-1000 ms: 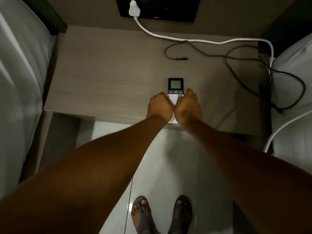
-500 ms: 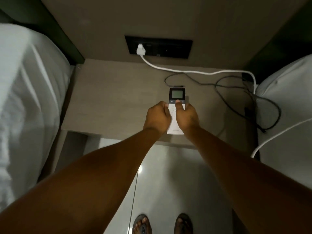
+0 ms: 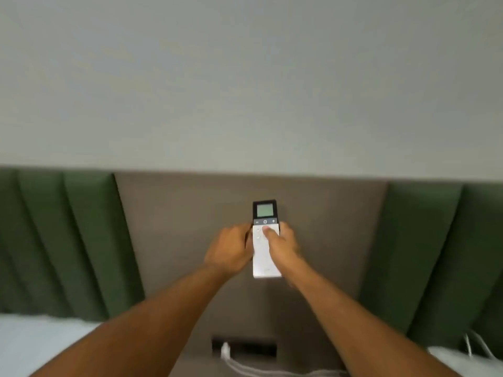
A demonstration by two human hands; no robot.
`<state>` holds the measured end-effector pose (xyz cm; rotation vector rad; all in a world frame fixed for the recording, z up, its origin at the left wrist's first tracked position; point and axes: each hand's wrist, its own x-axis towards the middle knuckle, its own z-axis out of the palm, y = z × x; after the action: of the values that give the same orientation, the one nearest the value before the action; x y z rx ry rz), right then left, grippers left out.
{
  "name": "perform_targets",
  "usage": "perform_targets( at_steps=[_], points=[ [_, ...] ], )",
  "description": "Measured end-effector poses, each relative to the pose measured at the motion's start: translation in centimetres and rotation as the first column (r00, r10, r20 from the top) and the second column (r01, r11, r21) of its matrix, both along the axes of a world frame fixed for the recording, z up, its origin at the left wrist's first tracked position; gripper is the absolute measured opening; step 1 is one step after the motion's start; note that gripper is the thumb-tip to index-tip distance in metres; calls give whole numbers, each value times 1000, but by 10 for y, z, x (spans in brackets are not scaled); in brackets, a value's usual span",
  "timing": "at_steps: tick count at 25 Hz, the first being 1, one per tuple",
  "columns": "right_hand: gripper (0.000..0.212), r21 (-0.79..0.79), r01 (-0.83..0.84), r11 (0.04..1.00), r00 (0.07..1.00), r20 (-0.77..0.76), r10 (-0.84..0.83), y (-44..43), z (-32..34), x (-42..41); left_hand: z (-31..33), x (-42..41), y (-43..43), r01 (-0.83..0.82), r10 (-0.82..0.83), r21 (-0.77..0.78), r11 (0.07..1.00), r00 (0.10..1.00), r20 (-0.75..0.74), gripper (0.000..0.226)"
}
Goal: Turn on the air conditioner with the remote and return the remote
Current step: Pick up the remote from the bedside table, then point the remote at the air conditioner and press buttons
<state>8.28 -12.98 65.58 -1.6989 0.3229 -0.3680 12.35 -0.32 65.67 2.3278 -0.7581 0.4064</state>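
Remote (image 3: 265, 250) sits raised in front of the wall, clasped by both your hands, left hand (image 3: 230, 251) on its left edge, right hand (image 3: 283, 247) wrapping the right, long axis pointing away, right thumb just below the power button.

left hand (image 3: 231, 250): arm extended, grip closed | right hand (image 3: 283, 246): arm extended, grip closed, thumb forward

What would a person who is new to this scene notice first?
First the slim white remote with a dark screen end, held up at the centre by the left hand and the right hand, whose thumb rests on its buttons. Behind it stand a grey-brown wall panel and green padded headboard panels on both sides.
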Motion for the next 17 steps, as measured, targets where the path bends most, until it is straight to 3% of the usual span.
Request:
perform_targets(
  at_steps=[3,5,8,12,17],
  points=[
    [15,-40,-17,999,990,143,22,5,150,-15,149,-7,8,-22,12,34,999,968,252,37],
    [21,-60,-20,998,981,192,31,8,229,-37,224,-19,11,-121,71,83,989,890,450,53],
    [20,-43,-22,999,970,241,32,12,306,-87,305,-51,16,-209,121,96,973,820,559,60],
    [21,-15,-36,999,957,287,38,15,350,-138,351,-88,19,-230,106,128,965,785,610,60],
    [20,20,-78,997,941,333,67,54,365,-158,362,-114,69,-352,184,138,926,739,648,64]
  ],
)
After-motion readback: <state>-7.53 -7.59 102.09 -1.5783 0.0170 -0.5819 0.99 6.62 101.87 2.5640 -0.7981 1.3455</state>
